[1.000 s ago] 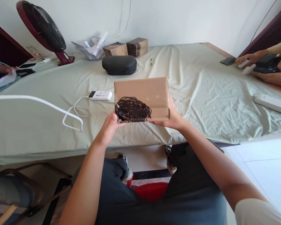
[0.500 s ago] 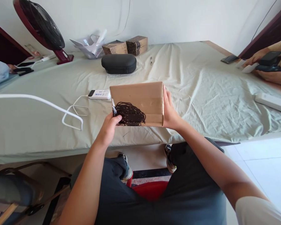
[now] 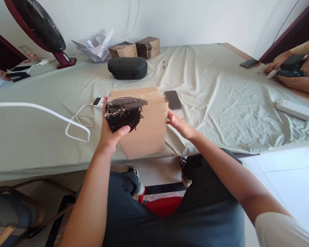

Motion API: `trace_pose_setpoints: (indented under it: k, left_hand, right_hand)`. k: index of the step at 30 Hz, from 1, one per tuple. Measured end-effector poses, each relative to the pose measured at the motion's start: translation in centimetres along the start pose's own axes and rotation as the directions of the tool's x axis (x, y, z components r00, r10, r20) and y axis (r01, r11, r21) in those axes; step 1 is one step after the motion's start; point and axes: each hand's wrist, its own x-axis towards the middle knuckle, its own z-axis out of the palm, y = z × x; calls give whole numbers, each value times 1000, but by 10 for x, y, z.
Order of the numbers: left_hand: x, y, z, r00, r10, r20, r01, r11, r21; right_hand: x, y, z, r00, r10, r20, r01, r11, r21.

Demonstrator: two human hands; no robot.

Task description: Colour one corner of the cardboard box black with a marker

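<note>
A brown cardboard box (image 3: 151, 127) with dense black scribble over its left corner is held up over the near part of the table, tilted so that its top and the side facing me show. My left hand (image 3: 110, 135) is closed round the scribbled corner, thumb on the near face and fingers behind the left side. At the opposite end my right hand (image 3: 179, 123) presses on the right side; some of its fingers are hidden behind the box. Just beyond the right hand a dark phone (image 3: 173, 100) lies flat. Partly covered by the box is a white power bank (image 3: 98, 102) with a cable.
Farther back stand a black zip case (image 3: 127, 68), two cardboard boxes (image 3: 148, 48), a plastic basket (image 3: 94, 51) and a fan (image 3: 64, 60). A white bent rod (image 3: 41, 106) reaches in from the left. At right, another person's hands (image 3: 296, 79) hold a black device.
The box has tipped, so more of its near side and scribbled corner shows, and it has shifted left. The phone behind it has come into view. My right hand sits lower on its side.
</note>
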Motion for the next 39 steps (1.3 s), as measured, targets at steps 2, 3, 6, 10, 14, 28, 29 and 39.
trace_pose_setpoints:
  k: [2,3,6,10,14,28,29,39]
  left_hand:
    - [6,4,-2,995,13,-99,-14,1000,-8]
    - [8,4,-3,991,8,-136,-9,1000,-8]
    - [11,0,-8,977,-15,-212,19,1000,19]
    - [10,-6,-14,988,-9,-155,21,997,73]
    - [8,-3,-14,997,8,-77,-1,996,90]
    - [5,1,-12,997,-21,-79,27,997,73]
    - [5,0,-12,997,-20,-80,26,997,72]
    - [5,-8,-13,997,-6,-82,11,998,69]
  right_hand:
    - [6,8,-8,991,101,-85,-110,987,-119]
    - [9,13,-12,979,139,-149,-173,953,-247]
    - [18,29,-17,938,221,-265,-344,664,-664]
    - [30,48,-10,903,302,-305,-407,376,-833]
    - [42,61,0,907,291,-305,-398,352,-847]
    - [41,63,-5,874,303,-380,-486,539,-688]
    - [42,64,-6,867,300,-397,-497,561,-662]
    - [45,61,-7,824,254,-507,-480,788,-385]
